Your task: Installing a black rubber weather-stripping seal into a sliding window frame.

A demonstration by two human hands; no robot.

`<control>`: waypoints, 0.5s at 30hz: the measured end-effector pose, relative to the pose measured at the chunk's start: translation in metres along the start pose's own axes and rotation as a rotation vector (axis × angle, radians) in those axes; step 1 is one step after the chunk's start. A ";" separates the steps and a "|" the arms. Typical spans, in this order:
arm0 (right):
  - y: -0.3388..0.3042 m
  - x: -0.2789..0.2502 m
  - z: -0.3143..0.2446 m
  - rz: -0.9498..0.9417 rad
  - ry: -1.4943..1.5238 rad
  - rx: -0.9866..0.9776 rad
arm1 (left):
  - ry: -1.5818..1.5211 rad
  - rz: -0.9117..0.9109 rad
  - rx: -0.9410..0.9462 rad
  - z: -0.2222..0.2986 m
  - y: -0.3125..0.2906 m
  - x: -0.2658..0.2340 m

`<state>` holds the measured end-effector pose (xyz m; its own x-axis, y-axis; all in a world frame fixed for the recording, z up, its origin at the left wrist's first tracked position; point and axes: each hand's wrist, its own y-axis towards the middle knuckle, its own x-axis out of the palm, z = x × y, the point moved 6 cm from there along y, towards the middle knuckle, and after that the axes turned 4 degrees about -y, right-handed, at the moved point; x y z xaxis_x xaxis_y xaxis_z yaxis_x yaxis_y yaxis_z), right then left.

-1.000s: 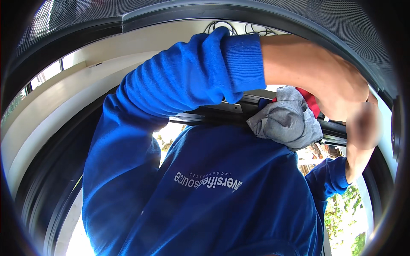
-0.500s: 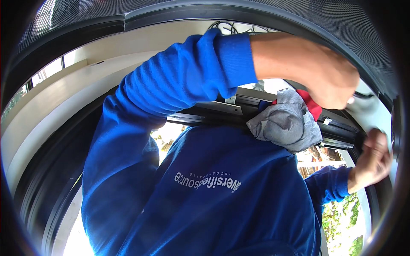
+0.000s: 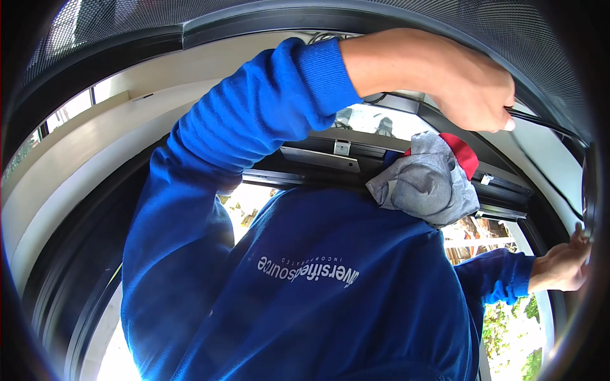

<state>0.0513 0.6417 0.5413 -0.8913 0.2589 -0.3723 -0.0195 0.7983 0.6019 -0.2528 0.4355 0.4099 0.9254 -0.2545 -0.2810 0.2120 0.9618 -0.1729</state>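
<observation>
My left hand point(image 3: 478, 95) reaches across to the right, its fingers closed on a thin black cord point(image 3: 543, 120). The cord runs from my fingertips toward a dark edge at the right rim. Beside that edge is my right hand point(image 3: 564, 263), fingers apart and partly cut off by the dark rim; whether it touches the edge, I cannot tell. A grey and red cloth point(image 3: 427, 181) hangs crumpled at the waist of my blue sweatshirt point(image 3: 305, 305), below my left hand.
Black mesh point(image 3: 305, 14) in a dark frame point(image 3: 279, 28) curves across the top. Behind my waist runs a dark metal track point(image 3: 324, 162) with small metal clips. A pale curved ledge point(image 3: 70, 149) lies at the left. Leafy plants point(image 3: 508, 330) show through glass at lower right.
My left hand has moved up and slightly left, and the black cord now stretches straighter from it. My right hand has shifted down and outward to the right rim, its fingers more extended.
</observation>
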 end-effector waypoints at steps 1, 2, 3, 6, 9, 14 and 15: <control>-0.030 0.017 -0.016 -0.158 -0.006 0.053 | 0.037 0.012 0.029 0.004 0.004 0.001; -0.062 0.038 -0.040 -0.316 -0.015 0.106 | 0.073 0.024 0.061 0.009 0.008 0.002; -0.098 0.071 -0.075 -0.647 0.002 0.109 | 0.075 0.025 0.050 0.012 0.011 0.004; -0.156 0.123 -0.104 -1.136 -0.008 0.135 | 0.127 -0.052 0.126 0.025 0.018 0.012; -0.129 0.106 -0.065 -1.114 -0.037 0.151 | 0.138 -0.084 0.086 0.013 -0.001 0.008; -0.065 0.062 -0.054 -0.900 0.047 -0.061 | 0.041 0.010 0.072 0.018 -0.013 0.008; -0.091 0.080 -0.081 -1.093 -0.038 -0.012 | 0.035 -0.004 0.081 0.018 -0.006 0.012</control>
<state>-0.0550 0.5454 0.5141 -0.3751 -0.5697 -0.7313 -0.7965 0.6016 -0.0602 -0.2369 0.4284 0.4246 0.9133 -0.2599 -0.3135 0.2413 0.9655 -0.0976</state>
